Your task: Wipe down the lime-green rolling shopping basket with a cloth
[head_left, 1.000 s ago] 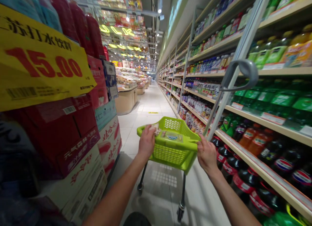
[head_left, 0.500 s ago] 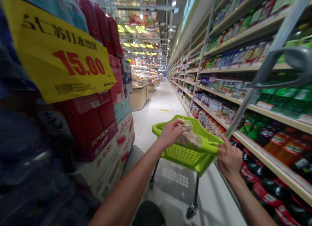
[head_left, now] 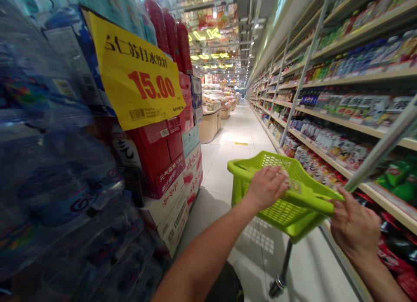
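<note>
A small lime-green shopping cart [head_left: 260,197] with a perforated plastic basket stands in front of me in the aisle. My left hand [head_left: 267,187] lies over its handle [head_left: 302,200], fingers curled across the middle of the bar. Just past those fingertips a small bit of something pale [head_left: 284,173] shows; most of it is hidden, and whether the fingers touch it I cannot tell. At the handle's right end my right hand [head_left: 355,221] is wrapped round the bar.
Stacked drink cartons [head_left: 171,206] and wrapped water bottles [head_left: 65,176] crowd the left side, under a yellow price sign [head_left: 143,82]. Drink shelves [head_left: 339,160] line the right, with a slanting metal pole [head_left: 374,154] close by. A tiled floor [head_left: 224,163] runs ahead past display counters [head_left: 210,124].
My left hand, earlier at a pale crumpled thing above the cart, now lies on the handle; that thing is mostly out of sight. The whole scene has shifted right in view.
</note>
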The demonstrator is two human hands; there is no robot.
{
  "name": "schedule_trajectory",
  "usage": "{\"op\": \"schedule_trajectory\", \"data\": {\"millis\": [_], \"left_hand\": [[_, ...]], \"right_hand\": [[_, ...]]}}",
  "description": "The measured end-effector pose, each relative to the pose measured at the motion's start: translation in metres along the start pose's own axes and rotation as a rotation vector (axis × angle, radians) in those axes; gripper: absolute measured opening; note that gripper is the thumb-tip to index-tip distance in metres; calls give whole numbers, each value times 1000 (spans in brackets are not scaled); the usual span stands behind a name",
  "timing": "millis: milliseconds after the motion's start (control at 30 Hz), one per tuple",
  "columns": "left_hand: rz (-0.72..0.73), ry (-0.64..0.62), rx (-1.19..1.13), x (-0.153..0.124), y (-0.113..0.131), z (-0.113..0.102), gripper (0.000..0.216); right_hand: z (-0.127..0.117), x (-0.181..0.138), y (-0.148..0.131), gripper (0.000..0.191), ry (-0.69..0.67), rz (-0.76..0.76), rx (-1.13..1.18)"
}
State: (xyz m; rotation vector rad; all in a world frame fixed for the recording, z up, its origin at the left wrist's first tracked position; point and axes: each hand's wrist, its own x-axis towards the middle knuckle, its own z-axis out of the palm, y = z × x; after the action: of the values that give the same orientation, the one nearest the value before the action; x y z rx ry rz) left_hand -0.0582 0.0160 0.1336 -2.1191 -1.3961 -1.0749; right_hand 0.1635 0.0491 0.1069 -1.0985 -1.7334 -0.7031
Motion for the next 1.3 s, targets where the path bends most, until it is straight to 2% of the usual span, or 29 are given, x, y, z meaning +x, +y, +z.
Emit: {"op": "schedule_trajectory", "data": {"millis": [100,167,300,367,400,467,567,633,667,767,833,900,933,1033,1100,1167,1233,1300], "left_hand": [[-200,47,-17,7,-25,-9,27],[-248,49,-46,17,-20,-5,25],[18,-17,-89,33,32,19,24],[117,-29,-72,35,47,24,25],[137,-30,-69,33,46,23,26],[124,-21,-88,27,28,17,26],[-72,72,-115,20,-11,2,22],[-160,104,-107,20,-17,0,23],[-151,103,-110,21,-9,2,23],[89,43,-151,26,34,19,23],[253,8,-163,26,53,28,23],[263,30,-162,21,43,27,24],[209,67,-156,18,28,24,24],[-105,234,-81,6,-21,8,24],[-165,283,-57,3,-29,4,23],[-56,243,-111,5,-10,9,24],[145,188,-156,7,17,17,26],[261,178,-134,7,27,20,26]], "right_hand": [[3,1,-3,44,-13,32,7],[4,2,-7,43,2,69,-14],[3,2,-9,41,-32,81,29],[0,2,-6,40,-65,64,81],[-1,1,-4,39,-76,58,108],[-3,1,-2,38,-87,60,154],[-3,0,-5,37,-97,76,179],[-2,0,-11,36,-84,110,156],[-1,0,-13,36,-75,128,140],[0,0,-17,34,-62,136,123],[0,-1,-13,35,-59,113,143],[-1,-2,-8,36,-53,106,180],[-2,-2,-6,37,-49,115,204],[-2,-3,-4,39,-43,165,262],[-2,-3,-6,39,-43,193,273],[-2,-3,-9,39,-53,194,269],[-3,-4,-10,39,-75,165,263],[-5,-5,-8,39,-99,126,262]]}}
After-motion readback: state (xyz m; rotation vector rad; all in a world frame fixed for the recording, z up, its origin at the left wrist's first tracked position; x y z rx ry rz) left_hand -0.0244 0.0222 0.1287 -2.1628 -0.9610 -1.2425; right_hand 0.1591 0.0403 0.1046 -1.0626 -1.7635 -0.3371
